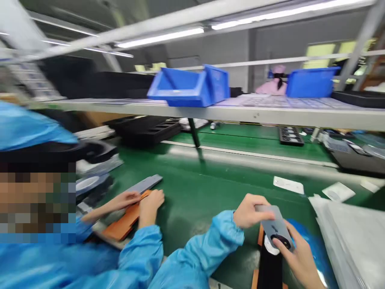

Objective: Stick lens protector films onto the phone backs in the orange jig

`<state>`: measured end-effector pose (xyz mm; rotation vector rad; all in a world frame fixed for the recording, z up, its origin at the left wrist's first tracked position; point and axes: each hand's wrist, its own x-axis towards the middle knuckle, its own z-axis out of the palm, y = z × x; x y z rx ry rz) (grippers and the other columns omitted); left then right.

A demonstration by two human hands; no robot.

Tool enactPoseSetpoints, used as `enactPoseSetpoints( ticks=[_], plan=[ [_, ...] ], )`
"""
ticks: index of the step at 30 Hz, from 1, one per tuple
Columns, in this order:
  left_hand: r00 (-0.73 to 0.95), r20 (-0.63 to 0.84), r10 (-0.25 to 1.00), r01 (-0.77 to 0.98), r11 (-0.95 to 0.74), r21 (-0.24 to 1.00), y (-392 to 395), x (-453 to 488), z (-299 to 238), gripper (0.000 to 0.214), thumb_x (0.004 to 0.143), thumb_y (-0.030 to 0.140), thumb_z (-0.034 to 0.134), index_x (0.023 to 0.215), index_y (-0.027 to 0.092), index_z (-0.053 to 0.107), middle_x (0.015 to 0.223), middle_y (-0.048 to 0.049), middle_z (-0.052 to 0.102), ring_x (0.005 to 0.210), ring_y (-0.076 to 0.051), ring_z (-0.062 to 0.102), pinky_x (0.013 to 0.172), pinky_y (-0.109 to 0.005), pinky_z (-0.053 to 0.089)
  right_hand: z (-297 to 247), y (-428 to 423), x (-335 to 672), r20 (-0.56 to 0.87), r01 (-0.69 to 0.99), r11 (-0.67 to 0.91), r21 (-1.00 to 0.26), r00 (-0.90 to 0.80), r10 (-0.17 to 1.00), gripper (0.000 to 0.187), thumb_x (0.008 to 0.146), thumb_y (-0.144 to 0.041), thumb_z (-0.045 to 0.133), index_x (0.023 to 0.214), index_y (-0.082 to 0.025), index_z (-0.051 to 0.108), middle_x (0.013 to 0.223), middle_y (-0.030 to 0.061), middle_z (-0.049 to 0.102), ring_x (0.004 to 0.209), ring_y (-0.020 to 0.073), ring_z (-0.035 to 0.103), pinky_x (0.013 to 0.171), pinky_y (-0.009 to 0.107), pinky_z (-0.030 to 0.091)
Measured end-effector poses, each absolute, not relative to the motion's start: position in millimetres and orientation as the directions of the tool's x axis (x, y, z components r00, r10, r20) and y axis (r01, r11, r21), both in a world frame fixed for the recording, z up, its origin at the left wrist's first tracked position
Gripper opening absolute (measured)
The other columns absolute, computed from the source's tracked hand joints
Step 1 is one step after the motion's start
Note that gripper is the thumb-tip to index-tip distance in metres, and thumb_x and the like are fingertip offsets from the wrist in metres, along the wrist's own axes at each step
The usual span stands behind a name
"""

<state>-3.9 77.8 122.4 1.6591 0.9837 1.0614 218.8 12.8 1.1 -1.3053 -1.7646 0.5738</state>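
Observation:
My left hand (249,210) is closed on the upper end of a grey phone case (275,228) that has a dark round camera opening. My right hand (300,259) supports the case from below and the right, fingers curled against it. The case hovers just above a black strip with orange edges (269,269) lying on the green belt (204,192). A co-worker in a blue smock sits close on my left. Their two hands (141,200) rest on an orange case (124,224), beside a grey case (144,184).
A shelf (270,114) crosses above the belt, carrying blue bins (189,86) and flat trays. Black trays (144,128) stand behind the co-worker. White packets (288,184) lie on the belt, and a stack of clear bags (351,233) sits at right. A person in pink (275,82) works far back.

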Motion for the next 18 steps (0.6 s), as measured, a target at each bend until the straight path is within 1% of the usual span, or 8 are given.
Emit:
enactPoseSetpoints(
  ticks=[1,3,6,9,11,13,16,18],
  plan=[
    [0.299,0.204,0.932,0.12,-0.249,0.961,60,4,121,0.034,0.069,0.05,0.084,0.067,0.017,0.077,0.068,-0.0049,0.07,0.063,-0.016,0.058,0.063,-0.028,0.046,8,7,212,0.198,0.455,0.258,-0.853,-0.176,0.964,0.049,0.092,-0.067,0.06,0.088,-0.02,0.074,0.08,0.0073,0.068,0.076,0.0241,0.063,0.068,0.033,0.053],
    [0.175,0.099,0.98,0.093,-0.117,0.989,36,14,111,0.038,0.068,0.055,0.084,0.07,0.018,0.078,0.068,-0.0059,0.071,0.064,-0.018,0.061,0.063,-0.028,0.048,20,-1,199,0.01,0.277,0.087,-0.957,-0.267,0.964,0.056,0.09,-0.071,0.06,0.076,-0.018,0.069,0.071,0.0041,0.062,0.067,0.0183,0.055,0.062,0.029,0.047],
    [0.161,-0.139,0.977,0.05,0.132,0.99,20,24,80,0.059,0.059,0.071,0.085,0.075,0.015,0.08,0.072,-0.0096,0.074,0.071,-0.025,0.068,0.068,-0.034,0.056,29,-6,189,0.004,0.03,0.013,-0.999,-0.275,0.961,0.056,0.087,-0.071,0.065,0.091,-0.015,0.07,0.08,0.0029,0.064,0.071,0.0152,0.053,0.065,0.027,0.044],
    [0.104,-0.184,0.977,-0.001,0.185,0.983,12,31,48,0.07,0.057,0.081,0.082,0.079,0.016,0.082,0.08,-0.0125,0.077,0.085,-0.034,0.072,0.082,-0.041,0.059,31,-7,191,0.043,-0.106,0.011,-0.994,-0.313,0.949,0.06,0.085,-0.071,0.067,0.105,-0.014,0.07,0.086,0.0028,0.064,0.073,0.0136,0.055,0.067,0.026,0.045],
    [0.065,-0.189,0.98,-0.013,0.19,0.982,6,32,37,0.069,0.055,0.085,0.08,0.079,0.019,0.082,0.082,-0.0124,0.078,0.088,-0.036,0.073,0.083,-0.045,0.06,31,-8,196,-0.001,-0.149,-0.052,-0.988,-0.323,0.946,0.063,0.08,-0.072,0.072,0.102,-0.014,0.071,0.084,0.0024,0.064,0.071,0.0136,0.057,0.066,0.026,0.047],
    [0.07,-0.2,0.977,0.024,0.199,0.98,1,29,34,0.069,0.054,0.085,0.08,0.078,0.02,0.082,0.084,-0.0128,0.078,0.088,-0.037,0.072,0.082,-0.046,0.06,30,-8,201,-0.042,-0.138,-0.088,-0.986,-0.303,0.952,0.059,0.074,-0.07,0.078,0.089,-0.013,0.071,0.076,0.0006,0.062,0.067,0.0124,0.055,0.062,0.024,0.044],
    [0.061,-0.182,0.981,0.114,0.174,0.978,-1,24,37,0.071,0.053,0.082,0.083,0.081,0.017,0.082,0.091,-0.0152,0.078,0.093,-0.037,0.072,0.084,-0.044,0.059,26,-9,205,-0.032,-0.065,-0.051,-0.997,-0.268,0.963,0.054,0.069,-0.063,0.084,0.071,-0.012,0.068,0.065,-0.0029,0.055,0.062,0.0082,0.046,0.056,0.021,0.035],
    [0.079,-0.168,0.983,0.153,0.155,0.976,-2,23,41,0.069,0.053,0.079,0.084,0.082,0.017,0.082,0.094,-0.0155,0.078,0.096,-0.037,0.071,0.086,-0.042,0.058,22,-11,203,-0.039,-0.051,-0.054,-0.997,-0.261,0.965,0.054,0.066,-0.062,0.086,0.07,-0.011,0.069,0.065,-0.0031,0.055,0.062,0.0078,0.045,0.055,0.02,0.035]
  ],
)
